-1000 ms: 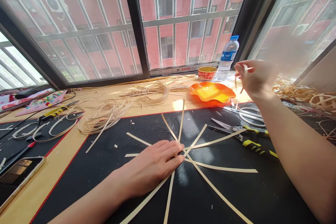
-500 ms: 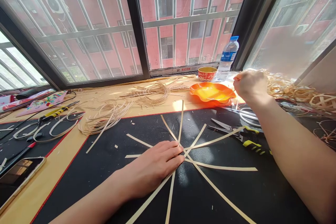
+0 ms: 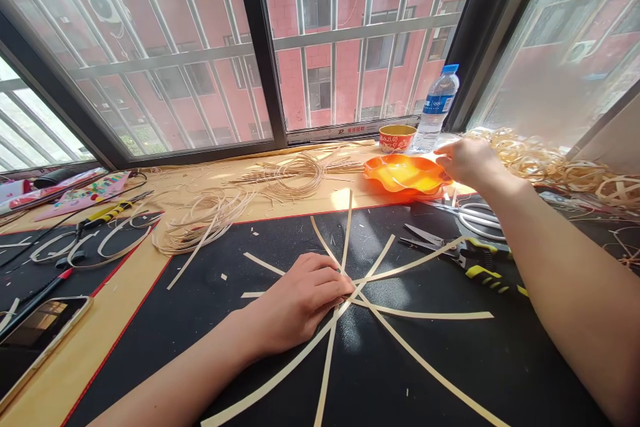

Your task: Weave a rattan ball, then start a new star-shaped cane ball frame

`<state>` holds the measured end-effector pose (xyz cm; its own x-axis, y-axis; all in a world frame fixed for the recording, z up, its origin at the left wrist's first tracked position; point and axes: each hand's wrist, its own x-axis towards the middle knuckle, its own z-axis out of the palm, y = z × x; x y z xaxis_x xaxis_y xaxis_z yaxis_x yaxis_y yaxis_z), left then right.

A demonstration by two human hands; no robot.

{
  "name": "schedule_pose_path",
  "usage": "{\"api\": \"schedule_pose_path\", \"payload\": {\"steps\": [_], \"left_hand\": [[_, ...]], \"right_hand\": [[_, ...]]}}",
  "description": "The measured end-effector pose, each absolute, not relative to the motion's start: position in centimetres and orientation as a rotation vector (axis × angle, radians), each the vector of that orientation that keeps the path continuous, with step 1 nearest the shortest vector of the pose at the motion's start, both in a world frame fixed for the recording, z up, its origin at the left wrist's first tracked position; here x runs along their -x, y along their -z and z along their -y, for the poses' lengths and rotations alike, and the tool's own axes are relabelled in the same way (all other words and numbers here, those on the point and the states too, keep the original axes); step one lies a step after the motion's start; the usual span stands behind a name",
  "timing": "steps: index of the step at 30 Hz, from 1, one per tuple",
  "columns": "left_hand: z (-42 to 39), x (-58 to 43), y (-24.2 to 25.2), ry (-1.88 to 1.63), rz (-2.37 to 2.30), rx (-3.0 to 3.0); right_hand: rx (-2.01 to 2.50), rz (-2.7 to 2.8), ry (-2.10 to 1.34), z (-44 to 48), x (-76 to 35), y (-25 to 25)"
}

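Note:
My left hand rests on the black cutting mat, its fingers curled over the crossing of several flat pale cane strips. The strips fan outward, and the hand hides part of their centre. My right hand is curled at the far side of the mat, just right of an orange wavy-rimmed dish. Nothing shows in its fingers.
Black-handled scissors with yellow grips lie right of the strips. Cane coils lie on the wooden sill, beside a patterned bowl and a water bottle. A phone lies at lower left. Window bars stand beyond.
My right hand has moved down and left, closer to the orange dish. My left fingers have curled tighter, and the lower-left strip has swung further left.

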<state>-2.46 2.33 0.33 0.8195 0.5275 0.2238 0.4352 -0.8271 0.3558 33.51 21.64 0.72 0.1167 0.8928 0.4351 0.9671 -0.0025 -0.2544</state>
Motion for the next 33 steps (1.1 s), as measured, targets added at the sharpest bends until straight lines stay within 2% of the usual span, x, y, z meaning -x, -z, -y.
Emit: {"api": "schedule_pose_path", "payload": {"steps": [9,20,33], "left_hand": [[-2.4,2.0,0.1,-0.464,-0.829,-2.686],[-2.6,1.4,0.6,-0.519,-1.124,-2.257],[-3.9,0.2,-1.6,-0.237,-1.230,-2.167]], "right_hand": [[1.922,1.785,0.064,-19.9,-31.4,-2.0],[1.848,1.937,-0.045,-19.6,-30.5,-2.5],[1.865,1.944,-0.060,-19.8,-30.8,-2.3]]}}
